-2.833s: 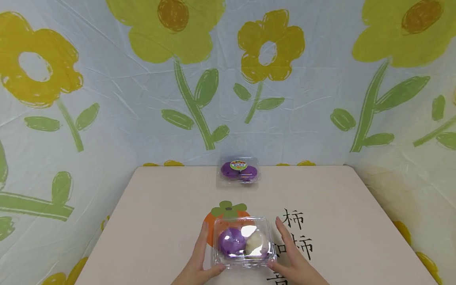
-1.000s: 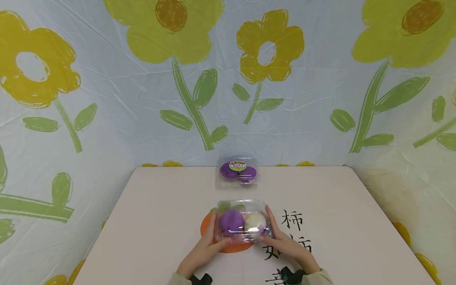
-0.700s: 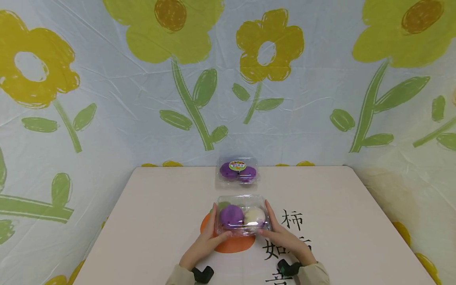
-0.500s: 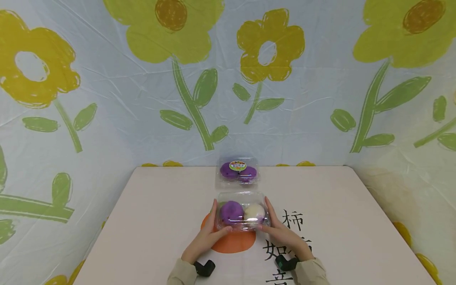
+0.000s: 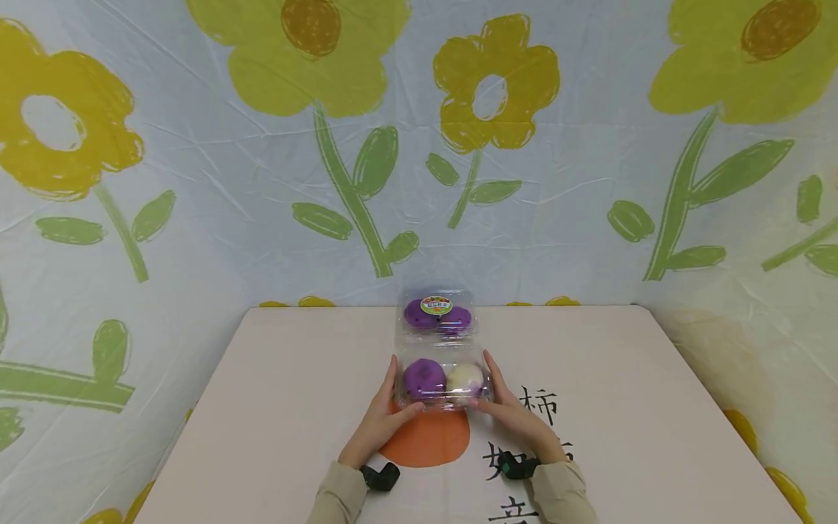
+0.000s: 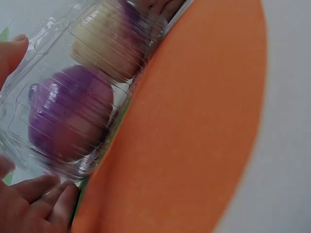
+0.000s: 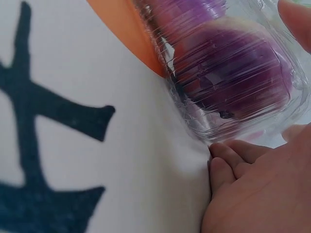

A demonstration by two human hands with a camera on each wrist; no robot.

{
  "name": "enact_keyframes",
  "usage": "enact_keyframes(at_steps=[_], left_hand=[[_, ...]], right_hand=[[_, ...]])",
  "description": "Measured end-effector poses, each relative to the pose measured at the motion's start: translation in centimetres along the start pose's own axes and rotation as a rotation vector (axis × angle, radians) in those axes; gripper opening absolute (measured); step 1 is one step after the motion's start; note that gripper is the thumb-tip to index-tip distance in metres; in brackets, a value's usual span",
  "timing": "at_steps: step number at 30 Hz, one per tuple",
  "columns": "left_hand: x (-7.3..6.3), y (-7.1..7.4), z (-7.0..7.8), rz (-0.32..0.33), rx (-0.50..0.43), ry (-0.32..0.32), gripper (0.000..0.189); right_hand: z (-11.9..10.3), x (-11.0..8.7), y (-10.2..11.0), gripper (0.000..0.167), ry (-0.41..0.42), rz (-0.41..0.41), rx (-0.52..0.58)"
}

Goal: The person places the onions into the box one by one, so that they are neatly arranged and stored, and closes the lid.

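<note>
A clear plastic clamshell box (image 5: 441, 405) lies at mid-table between the two hands. Inside are a round purple piece (image 5: 424, 379) and a round cream-and-purple piece (image 5: 465, 380), which look like produce. My left hand (image 5: 376, 423) grips the box's left side, thumb at the near edge and fingers along the side. On the right side my right hand (image 5: 519, 422) holds it the same way. In the left wrist view, curled fingers of the left hand (image 6: 36, 206) are at the box's lower end. Folded fingers of the right hand (image 7: 257, 179) sit against its corner in the right wrist view.
Directly behind stands a second clear box (image 5: 466, 297) with purple pieces and an oval label, near the table's back edge. The pale tabletop (image 5: 294, 407) carries a printed orange persimmon (image 5: 432, 440) and black characters (image 5: 540, 404). A flowered cloth (image 5: 576, 218) surrounds it.
Both hands have moved the near box forward from the front of the table, up close to the rear box. More of the printed persimmon shows in front of it. The rear box has stayed put.
</note>
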State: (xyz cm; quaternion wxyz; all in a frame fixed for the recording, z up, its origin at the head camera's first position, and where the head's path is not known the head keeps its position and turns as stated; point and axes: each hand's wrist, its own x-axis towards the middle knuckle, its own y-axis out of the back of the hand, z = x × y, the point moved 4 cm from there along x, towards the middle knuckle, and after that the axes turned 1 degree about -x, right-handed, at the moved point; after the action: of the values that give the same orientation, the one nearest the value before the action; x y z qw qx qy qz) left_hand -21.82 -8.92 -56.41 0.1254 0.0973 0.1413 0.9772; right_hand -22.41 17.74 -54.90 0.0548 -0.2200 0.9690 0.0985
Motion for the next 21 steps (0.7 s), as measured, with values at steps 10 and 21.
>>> enact_keyframes(at_steps=[10, 21], left_hand=[[0.9, 0.4, -0.3, 0.053, -0.011, 0.007, 0.101], [1.0, 0.6, 0.3, 0.057, -0.026, 0.004, 0.101]], right_hand=[[0.1, 0.6, 0.0, 0.098, 0.013, 0.027, 0.054], [0.2, 1.1, -0.1, 0.094, 0.060, 0.051, 0.059]])
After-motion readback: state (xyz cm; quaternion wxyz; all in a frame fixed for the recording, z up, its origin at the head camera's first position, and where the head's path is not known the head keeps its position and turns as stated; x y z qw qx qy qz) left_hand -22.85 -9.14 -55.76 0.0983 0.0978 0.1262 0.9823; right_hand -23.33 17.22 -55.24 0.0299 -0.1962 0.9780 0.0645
